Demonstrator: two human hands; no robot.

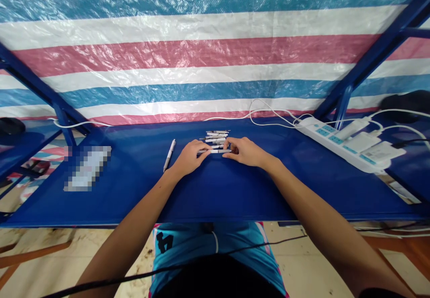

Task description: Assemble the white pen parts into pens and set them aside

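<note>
Between my two hands lies a white and grey pen (215, 151), level and sideways, low over the blue tabletop (231, 190). My left hand (192, 158) pinches its left end between thumb and fingers. At the other end, my right hand (246, 151) has its thumb and fingertips closed on the pen. Just beyond my fingers is a small pile of similar white and grey pens (217, 136), partly hidden by the hands. A single pen (169, 155) lies slanted on the table to the left of my left hand.
A white power strip (339, 143) with plugged-in chargers and white cables (268, 110) occupies the right side. A pixelated flat object (89, 168) lies at the left. Blue metal posts (342, 101) and a striped plastic sheet (201, 56) bound the table's back.
</note>
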